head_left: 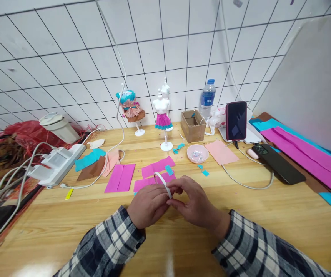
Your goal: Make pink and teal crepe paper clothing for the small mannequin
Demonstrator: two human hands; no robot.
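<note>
Between my two hands is a narrow white ring [163, 180] that looks like a thin roll of tape, its lower part hidden by my fingers. My left hand [150, 205] is closed on its near side, knuckles up. With thumb and forefinger, my right hand [195, 203] pinches the ring's right edge. Just beyond the hands lie magenta paper strips [157, 167] with a small blue piece [169, 170] on them. Left of these is a folded magenta sheet [120, 177]. A white doll bust [162, 104] on a stand wears a magenta skirt with a blue hem [163, 121].
Farther back stand a decorated second figure [132, 105], a cardboard box [193, 129] and a water bottle [208, 96]. A pink dish [197, 158] holds small shiny bits. Phones [279, 163] and long paper strips [306, 161] lie right; a power strip [58, 167] and cables lie left.
</note>
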